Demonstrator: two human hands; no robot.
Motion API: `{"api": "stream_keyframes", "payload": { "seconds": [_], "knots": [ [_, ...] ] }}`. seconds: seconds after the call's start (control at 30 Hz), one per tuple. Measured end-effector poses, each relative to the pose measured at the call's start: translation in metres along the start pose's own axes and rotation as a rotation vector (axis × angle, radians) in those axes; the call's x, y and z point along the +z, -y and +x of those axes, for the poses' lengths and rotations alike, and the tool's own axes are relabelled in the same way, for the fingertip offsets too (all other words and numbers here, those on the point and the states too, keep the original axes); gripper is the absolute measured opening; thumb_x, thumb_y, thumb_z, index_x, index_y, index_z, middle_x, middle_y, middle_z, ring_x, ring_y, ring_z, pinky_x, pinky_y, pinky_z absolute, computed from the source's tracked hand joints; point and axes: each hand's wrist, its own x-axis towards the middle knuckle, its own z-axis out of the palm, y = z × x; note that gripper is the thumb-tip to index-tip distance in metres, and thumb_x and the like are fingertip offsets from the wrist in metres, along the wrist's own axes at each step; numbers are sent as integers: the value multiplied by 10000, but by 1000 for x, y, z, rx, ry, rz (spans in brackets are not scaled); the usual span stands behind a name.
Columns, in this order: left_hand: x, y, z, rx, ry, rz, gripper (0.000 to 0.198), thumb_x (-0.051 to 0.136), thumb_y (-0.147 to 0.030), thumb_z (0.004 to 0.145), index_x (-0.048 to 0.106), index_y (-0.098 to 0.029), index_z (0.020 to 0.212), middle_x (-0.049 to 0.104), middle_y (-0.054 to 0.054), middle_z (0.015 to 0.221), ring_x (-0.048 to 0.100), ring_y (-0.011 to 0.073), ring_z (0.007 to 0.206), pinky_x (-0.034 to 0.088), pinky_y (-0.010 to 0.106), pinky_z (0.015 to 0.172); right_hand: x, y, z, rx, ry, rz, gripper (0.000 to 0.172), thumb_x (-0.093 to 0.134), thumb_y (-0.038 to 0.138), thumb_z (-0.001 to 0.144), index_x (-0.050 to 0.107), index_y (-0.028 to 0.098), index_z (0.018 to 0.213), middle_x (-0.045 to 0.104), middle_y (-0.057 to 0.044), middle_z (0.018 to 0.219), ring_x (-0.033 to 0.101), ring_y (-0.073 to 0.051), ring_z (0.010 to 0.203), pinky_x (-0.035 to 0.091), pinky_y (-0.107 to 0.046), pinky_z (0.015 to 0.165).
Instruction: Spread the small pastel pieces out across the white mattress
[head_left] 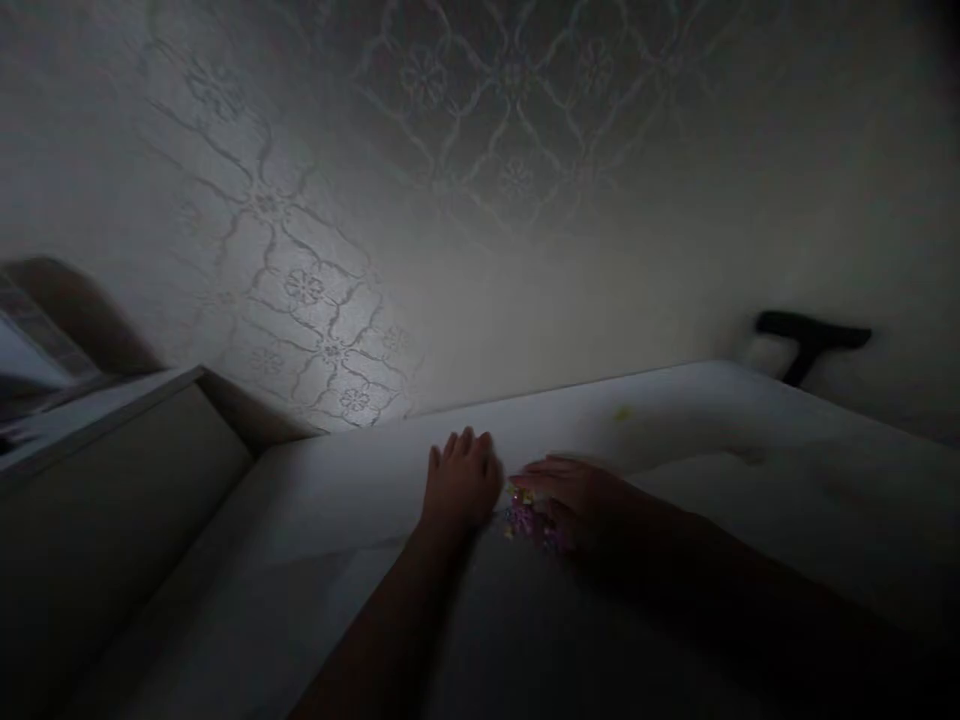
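Head view: left hand lies flat, fingers together, on the white table; right hand cups small purple pieces near its far edge.

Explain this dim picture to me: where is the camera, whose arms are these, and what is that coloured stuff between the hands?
The camera sits on a person's head and looks down at their own two bare hands; there is no machine. The left hand lies flat, palm down, on a white surface beside a patterned wall. The right hand rests next to it. Between them lies a small heap of purple and yellow bits, touching the right hand's fingers; it is too dark to tell what they are or whether they are gripped. A single yellow speck lies farther back, and a dark T-shaped thing stands at the wall.
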Motion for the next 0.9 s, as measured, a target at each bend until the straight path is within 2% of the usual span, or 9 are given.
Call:
{"api": "stream_keyframes", "payload": {
  "seconds": [0.07, 0.23, 0.53, 0.63, 0.73, 0.9],
  "knots": [
    [0, 0, 0, 0, -1, 1, 453, 308, -306, 974, 435, -188, 1393, 407, 131, 1495, 375, 296, 1363, 313, 543, 1092, 4, 7, 2, 0, 23, 3, 410, 401, 142, 877, 637, 161, 1212, 675, -140, 1178, 612, -226, 1099, 464, -418, 992],
    [0, 0, 0, 6, 2, 10, 454, 304, -301, 978, 438, -175, 1393, 408, 138, 1493, 371, 299, 1366, 315, 551, 1095, 8, 6, 0, 47, 0, 23, 442, 379, 171, 895, 583, 79, 1276, 634, -211, 1237, 582, -270, 1162, 419, -474, 1033],
    [-3, -1, 0, -10, 48, 16, 467, 320, -293, 982, 401, -182, 1429, 365, 130, 1522, 344, 297, 1389, 307, 537, 1108, 3, 19, 0, 140, 70, 86, 513, 373, 193, 918, 449, 115, 1420, 564, -186, 1351, 534, -269, 1242, 399, -469, 1056],
    [-2, -1, 0, -11, 38, 11, 466, 323, -298, 979, 410, -177, 1421, 374, 137, 1515, 346, 300, 1386, 306, 544, 1104, 7, 13, 1, 121, 44, 39, 537, 386, 177, 897, 433, 115, 1429, 545, -186, 1372, 519, -274, 1259, 391, -490, 1066],
    [0, 0, 1, -3, 8, 15, 455, 319, -296, 978, 428, -178, 1404, 396, 141, 1500, 361, 300, 1376, 314, 545, 1094, 10, 1, 3, 116, 18, -39, 541, 396, 180, 889, 429, 80, 1419, 543, -192, 1373, 515, -268, 1262, 327, -516, 1112],
    [0, 0, 1, -6, 10, 1, 448, 314, -296, 978, 436, -179, 1393, 403, 140, 1496, 364, 303, 1373, 301, 547, 1098, 11, -18, 4, 185, 30, -176, 457, 380, 230, 930, 536, 76, 1331, 588, -182, 1325, 510, -266, 1266, 303, -496, 1126]
  ]
}}
